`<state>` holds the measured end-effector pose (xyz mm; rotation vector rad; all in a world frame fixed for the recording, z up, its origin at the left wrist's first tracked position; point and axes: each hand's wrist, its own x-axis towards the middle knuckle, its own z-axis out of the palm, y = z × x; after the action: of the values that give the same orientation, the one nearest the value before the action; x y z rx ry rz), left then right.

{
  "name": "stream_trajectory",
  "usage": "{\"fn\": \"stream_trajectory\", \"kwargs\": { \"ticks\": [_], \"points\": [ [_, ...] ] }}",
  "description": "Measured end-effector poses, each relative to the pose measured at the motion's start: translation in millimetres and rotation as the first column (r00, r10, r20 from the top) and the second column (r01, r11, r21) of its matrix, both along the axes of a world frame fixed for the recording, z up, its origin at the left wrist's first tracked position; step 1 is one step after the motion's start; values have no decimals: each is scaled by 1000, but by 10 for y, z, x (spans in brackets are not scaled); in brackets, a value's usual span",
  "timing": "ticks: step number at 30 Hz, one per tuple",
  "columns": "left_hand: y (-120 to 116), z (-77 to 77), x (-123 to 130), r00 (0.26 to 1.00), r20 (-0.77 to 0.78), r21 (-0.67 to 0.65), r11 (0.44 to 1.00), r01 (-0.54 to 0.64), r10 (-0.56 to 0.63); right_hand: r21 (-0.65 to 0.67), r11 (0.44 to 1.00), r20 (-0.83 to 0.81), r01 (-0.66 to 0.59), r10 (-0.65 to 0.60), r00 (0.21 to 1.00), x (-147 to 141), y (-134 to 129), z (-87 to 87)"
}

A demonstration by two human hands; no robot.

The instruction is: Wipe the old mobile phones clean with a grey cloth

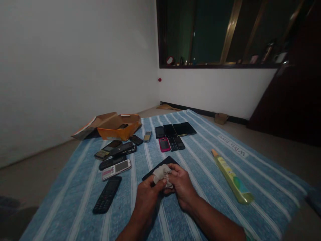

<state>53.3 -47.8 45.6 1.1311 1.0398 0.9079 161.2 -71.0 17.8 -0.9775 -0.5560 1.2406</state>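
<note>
Both of my hands meet at the near middle of the striped blue cover. Between them is a crumpled greyish-white cloth (162, 172). My left hand (147, 192) pinches its left side, and my right hand (182, 185) has its fingers closed on the right side. Whether something small is wrapped inside the cloth is hidden. Just beyond and under my hands lies a dark flat rectangular pad (160, 164), partly covered by them. To the left, a black keypad phone (107, 195) and a silver-and-pink phone (116, 169) lie face up.
Several more phones (110, 149) lie heaped at left before an open orange box (120, 132). Farther on, a pink phone (164, 144) and other dark phones (169, 130) form two rows. A yellow-green bottle (233, 179) lies at right on the striped cover (200, 187).
</note>
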Motion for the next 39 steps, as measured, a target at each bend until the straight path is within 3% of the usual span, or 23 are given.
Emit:
{"fn": "stream_trajectory", "kwargs": {
  "ticks": [4,6,8,9,11,12,13,15,16,18,21,24,28,32,39],
  "points": [
    [25,9,-30,999,-2,3,999,36,-36,59,998,270,3,-19,963,105,8,-24],
    [33,0,-38,998,31,-26,998,59,-58,133,990,556,47,-114,823,306,-18,-3],
    [33,-10,-42,998,34,-58,996,64,-62,237,959,836,152,-281,472,638,-63,45],
    [31,-14,-42,998,27,-72,995,63,-62,255,949,912,186,-300,280,845,-90,73],
    [24,-16,-40,998,15,-89,994,68,-67,189,937,982,295,-182,-51,1304,-141,118],
    [20,-15,-36,997,15,-91,993,77,-76,119,913,987,390,-65,-149,1534,-163,130],
    [18,-14,-32,996,20,-85,993,85,-83,35,879,981,476,61,-184,1751,-178,130],
    [20,-11,-18,995,31,-58,993,99,-98,-137,819,961,557,247,-127,2112,-190,100],
    [24,-10,-8,994,33,-40,993,107,-106,-202,816,954,542,290,-81,2245,-186,72],
    [35,-7,13,993,19,-8,994,113,-113,-234,835,959,498,284,-26,2410,-165,11],
    [55,4,51,994,-23,13,994,108,-108,-218,869,970,444,244,-2,2439,-127,-33],
    [73,23,103,994,-68,24,996,84,-82,-177,918,984,355,175,38,2276,-111,37],
    [92,46,187,992,-116,45,998,52,-47,3,974,993,226,-30,115,1864,-132,273],
    [111,41,225,995,-94,56,998,32,-27,245,969,963,42,-248,108,1400,-172,480],
    [110,29,215,998,-58,43,999,23,-20,283,952,957,-112,-272,104,942,-250,418]
  ]
}}
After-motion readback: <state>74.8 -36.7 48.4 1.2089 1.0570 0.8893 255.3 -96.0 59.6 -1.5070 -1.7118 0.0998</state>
